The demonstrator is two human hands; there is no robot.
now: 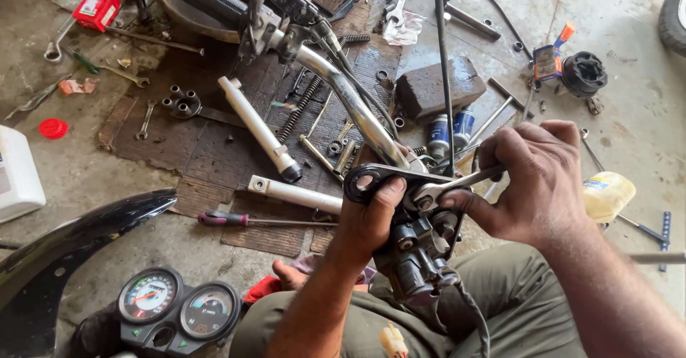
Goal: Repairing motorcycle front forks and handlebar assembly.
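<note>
My left hand (368, 219) grips a black handlebar switch housing (416, 254) and a black lever bracket (379, 179) at the end of a chrome handlebar (350, 101). My right hand (532, 183) holds a silver spanner (450, 185) whose head sits on a bolt at the top of the housing. A black cable hangs from the housing over my lap.
Two silver fork tubes (257, 126) lie on a dark mat with springs, bolts and small spanners. A screwdriver (236, 219) lies near the mat's front edge. A twin-dial instrument cluster (179, 308) and a black fender (71, 236) sit at lower left. A brick (436, 86), two cans and a yellowish bottle (607, 194) are to the right.
</note>
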